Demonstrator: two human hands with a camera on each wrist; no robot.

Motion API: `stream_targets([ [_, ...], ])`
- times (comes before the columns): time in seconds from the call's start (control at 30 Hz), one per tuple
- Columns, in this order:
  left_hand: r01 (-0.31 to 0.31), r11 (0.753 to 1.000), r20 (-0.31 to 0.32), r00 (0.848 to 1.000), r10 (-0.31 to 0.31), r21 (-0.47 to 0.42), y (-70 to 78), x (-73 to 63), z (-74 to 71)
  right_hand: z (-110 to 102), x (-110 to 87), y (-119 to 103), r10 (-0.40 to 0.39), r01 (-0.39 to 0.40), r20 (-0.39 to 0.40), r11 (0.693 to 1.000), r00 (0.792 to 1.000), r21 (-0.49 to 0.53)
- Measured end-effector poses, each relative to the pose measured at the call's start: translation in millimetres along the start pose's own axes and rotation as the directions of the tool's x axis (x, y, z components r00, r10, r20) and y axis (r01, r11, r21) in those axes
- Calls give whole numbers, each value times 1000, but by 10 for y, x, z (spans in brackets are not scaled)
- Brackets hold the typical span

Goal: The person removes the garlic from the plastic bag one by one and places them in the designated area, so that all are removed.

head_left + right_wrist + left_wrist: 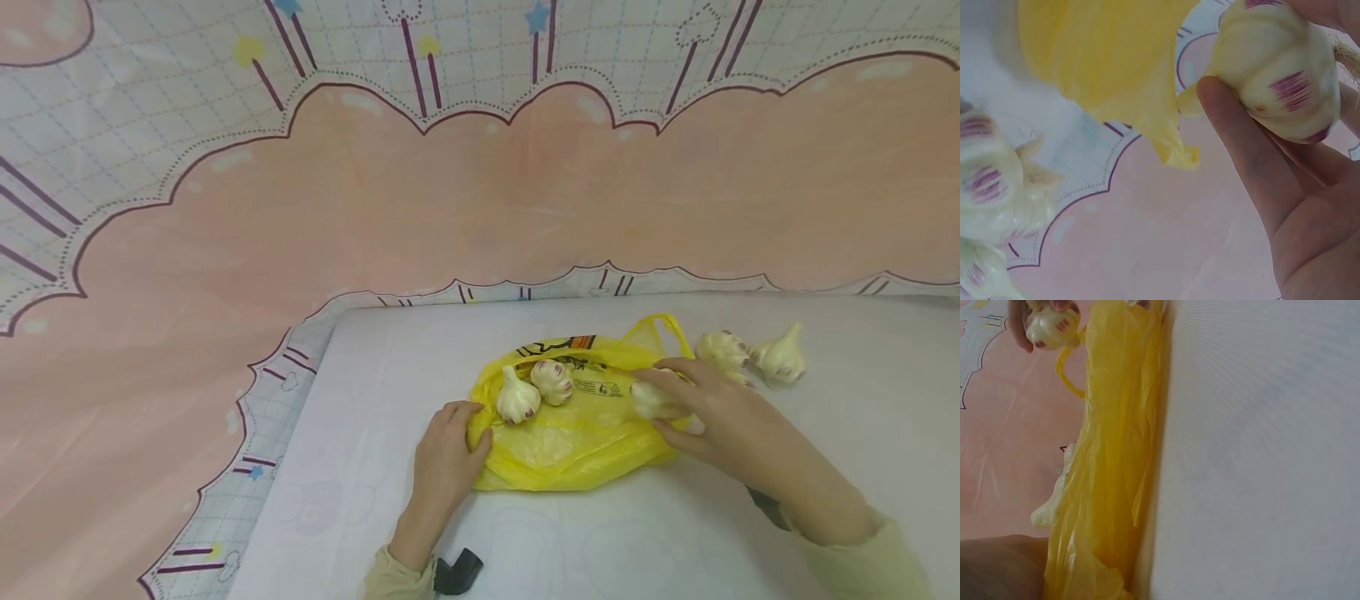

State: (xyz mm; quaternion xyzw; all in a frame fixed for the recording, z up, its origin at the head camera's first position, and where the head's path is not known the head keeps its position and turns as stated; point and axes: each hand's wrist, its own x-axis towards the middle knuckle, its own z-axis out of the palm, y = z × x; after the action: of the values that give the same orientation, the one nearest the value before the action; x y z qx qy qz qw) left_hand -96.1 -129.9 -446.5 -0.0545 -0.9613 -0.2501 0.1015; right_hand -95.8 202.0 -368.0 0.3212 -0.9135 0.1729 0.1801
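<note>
A yellow plastic bag [570,458] lies on the white table with its mouth spread. Two garlic bulbs, one white with an upright neck [517,400] and one with purple streaks [552,382], sit at its left side. My left hand [442,458] grips the bag's left edge between thumb and fingers. Over the right end of the bag, my right hand [723,421] holds another garlic bulb [1272,69]; its purple-streaked skin shows between the fingers and thumb in the right wrist view. In the left wrist view, the bag [1110,425] stands as a tall yellow wall.
More garlic bulbs, among them a streaked one [722,348] and one with a long neck [780,357], lie right of the bag, partly behind my right hand. A bag handle loop [663,325] sticks up at the back. A patterned pink cloth [480,200] hangs behind the table.
</note>
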Motion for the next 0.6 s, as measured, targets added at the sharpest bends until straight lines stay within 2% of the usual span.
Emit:
stream_targets([
  [0.4,-12,1000,-14,1000,12,11,-8,-3,-1,-80,-102,123,-21,22,-65,1000,998,11],
  [0.6,-7,1000,-14,1000,8,12,-10,-5,6,-125,-161,167,3,-2,-79,1000,997,10],
])
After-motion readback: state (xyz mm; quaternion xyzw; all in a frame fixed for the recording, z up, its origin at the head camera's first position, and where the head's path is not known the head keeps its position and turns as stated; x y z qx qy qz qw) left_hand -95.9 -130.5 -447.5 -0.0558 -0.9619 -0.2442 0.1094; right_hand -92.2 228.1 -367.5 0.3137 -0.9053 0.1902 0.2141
